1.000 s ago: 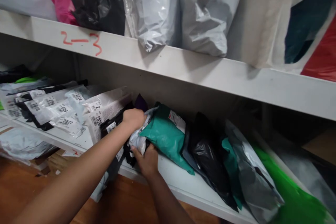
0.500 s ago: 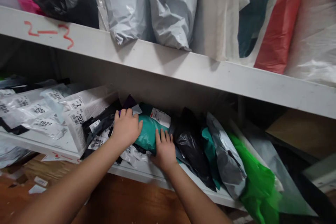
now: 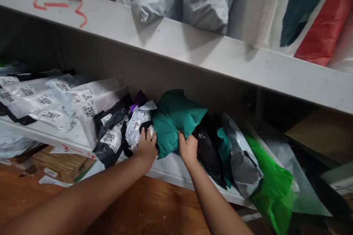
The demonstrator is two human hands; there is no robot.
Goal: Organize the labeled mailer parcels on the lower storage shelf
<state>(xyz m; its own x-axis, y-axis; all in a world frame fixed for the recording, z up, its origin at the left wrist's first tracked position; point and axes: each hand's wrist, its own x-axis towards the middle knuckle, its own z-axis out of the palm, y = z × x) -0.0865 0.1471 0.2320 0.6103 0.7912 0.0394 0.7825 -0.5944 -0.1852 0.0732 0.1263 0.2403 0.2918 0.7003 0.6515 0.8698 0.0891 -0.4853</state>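
A teal plastic parcel (image 3: pixel 173 119) stands tilted on the lower white shelf (image 3: pixel 171 170), between my two hands. My right hand (image 3: pixel 189 148) grips its lower right edge, fingers curled into the plastic. My left hand (image 3: pixel 146 147) presses against a crumpled white labelled packet (image 3: pixel 136 125) just left of the teal parcel, fingers spread on it. A black parcel (image 3: pixel 208 147) leans right behind my right hand.
Left on the shelf lie several clear and black packets with numbered labels (image 3: pixel 46 104). To the right lean grey (image 3: pixel 242 158) and bright green bags (image 3: pixel 271 187). The upper shelf board (image 3: pixel 193 49), marked in red "2-3", carries grey, white, dark teal and red bags. Wooden floor below.
The teal parcel has been raised from lying flat to standing up. My right hand moved from its top to its lower right edge; my left hand dropped lower onto the white packet.
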